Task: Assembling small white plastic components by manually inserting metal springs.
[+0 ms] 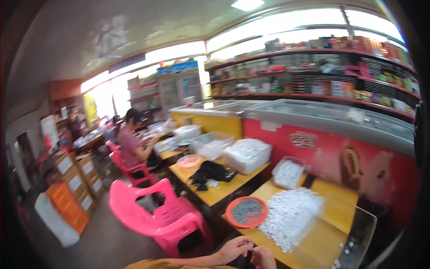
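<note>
My left hand reaches in at the lower edge, fingers closed in a pinch on a tiny pale piece too small to name. Close beside it is my right hand, its fingers curled together; whatever they hold is hidden. Just beyond the hands, an orange-red round plate holds many small dark grey pieces. A wide heap of small white pieces spreads over the yellow table to the right. Partly on that heap lies a clear shallow plastic tray.
A clear bin of white pieces stands behind the heap. Bins, black cloth and a pink dish occupy another table. Pink chairs stand left, where a person sits working. A red-fronted freezer counter borders the right.
</note>
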The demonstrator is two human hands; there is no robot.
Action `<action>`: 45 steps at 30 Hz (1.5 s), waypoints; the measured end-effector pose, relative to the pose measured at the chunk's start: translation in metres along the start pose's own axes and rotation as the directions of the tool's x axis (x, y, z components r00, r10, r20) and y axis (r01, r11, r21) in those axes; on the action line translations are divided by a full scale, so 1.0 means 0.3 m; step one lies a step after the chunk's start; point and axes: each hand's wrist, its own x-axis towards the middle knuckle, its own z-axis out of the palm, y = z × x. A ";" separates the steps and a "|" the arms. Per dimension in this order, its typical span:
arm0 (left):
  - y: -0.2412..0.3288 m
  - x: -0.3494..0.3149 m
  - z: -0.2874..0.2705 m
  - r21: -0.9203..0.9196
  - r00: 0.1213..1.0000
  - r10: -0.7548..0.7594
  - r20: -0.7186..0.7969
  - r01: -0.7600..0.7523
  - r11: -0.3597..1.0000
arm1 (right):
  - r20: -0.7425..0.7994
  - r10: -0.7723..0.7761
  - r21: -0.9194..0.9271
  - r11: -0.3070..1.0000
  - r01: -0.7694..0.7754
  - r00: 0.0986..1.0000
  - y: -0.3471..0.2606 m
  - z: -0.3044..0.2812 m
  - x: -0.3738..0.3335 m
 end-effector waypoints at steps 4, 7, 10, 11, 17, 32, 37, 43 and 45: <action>0.118 -0.006 0.076 -0.032 0.999 0.052 0.012 -0.052 0.998 | 0.031 -0.051 -0.014 0.999 0.051 0.998 0.039 -0.047 0.004; 0.102 0.052 0.092 -0.076 0.983 0.135 0.128 -0.126 0.989 | -0.043 -0.203 -0.007 0.979 0.203 0.978 0.043 -0.049 -0.043; 0.152 0.093 0.143 -0.066 0.920 0.255 0.297 -0.247 0.967 | -0.134 -0.271 -0.174 0.954 0.246 0.953 0.021 -0.066 -0.106; 0.199 0.060 0.172 -0.031 0.902 0.310 0.301 -0.315 0.948 | -0.159 -0.294 -0.184 0.947 0.264 0.943 0.023 -0.066 -0.126; 0.261 -0.090 0.203 0.098 0.833 0.428 0.351 -0.487 0.868 | -0.139 -0.427 -0.115 0.903 0.413 0.894 0.032 0.009 -0.272; 0.242 -0.411 -0.003 0.340 0.525 0.849 0.050 -0.809 0.480 | -0.022 -0.520 -0.350 0.804 0.481 0.854 0.104 0.156 -0.361; 0.201 -0.467 -0.093 0.206 0.542 0.841 -0.004 -0.822 0.531 | 0.043 -0.507 -0.346 0.801 0.489 0.861 0.127 0.225 -0.341; 0.109 -0.419 -0.140 0.263 0.510 0.856 -0.085 -0.817 0.513 | 0.068 -0.492 -0.347 0.804 0.483 0.868 0.174 0.238 -0.307; 0.091 -0.422 -0.142 0.127 0.636 0.766 -0.090 -0.756 0.643 | 0.038 -0.488 -0.315 0.822 0.474 0.872 0.191 0.235 -0.316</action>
